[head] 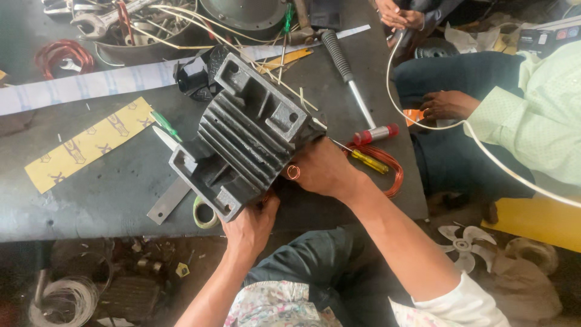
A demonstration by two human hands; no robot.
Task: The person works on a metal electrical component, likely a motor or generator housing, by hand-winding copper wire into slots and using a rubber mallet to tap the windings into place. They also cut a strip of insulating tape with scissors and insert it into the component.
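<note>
A dark grey finned motor housing [242, 139] lies tilted on the grey worktable [91, 200]. My left hand [251, 224] grips its near lower end from below. My right hand [321, 166] presses against the housing's right side, with a small loop of copper wire [293, 172] at the fingers. A coil of copper wire [387, 166] and a yellow-handled screwdriver [369, 160] lie just right of my right hand.
A hammer with a red end [357, 91], a green screwdriver [164, 125], a yellow paper strip [91, 145], a flat metal bar [169, 200] and a tool-filled bowl [139, 30] sit on the table. A person in a pale green shirt [538, 115] sits at right, holding a white cable [423, 124].
</note>
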